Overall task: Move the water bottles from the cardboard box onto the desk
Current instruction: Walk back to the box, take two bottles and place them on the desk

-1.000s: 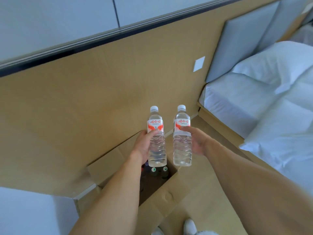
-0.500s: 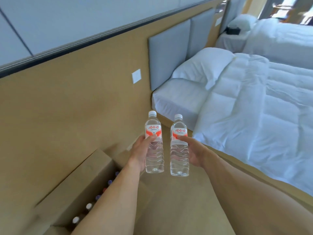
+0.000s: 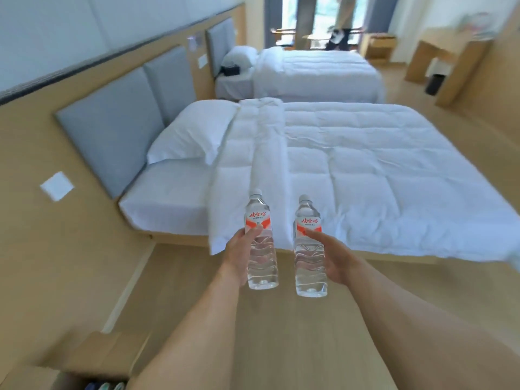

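Left hand (image 3: 239,256) is curled round the left water bottle (image 3: 260,243); right hand (image 3: 333,261) is curled round the right water bottle (image 3: 309,249). Both bottles are held upright, side by side but apart, above the wooden floor (image 3: 281,333), just near of the near bed (image 3: 365,170). Cardboard box (image 3: 92,358) is seen at near left, open, with bottle caps (image 3: 105,386) visible inside. A desk (image 3: 450,60) is seen at far right.

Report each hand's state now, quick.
Left hand: closed, holding the left bottle upright.
Right hand: closed, holding the right bottle upright.
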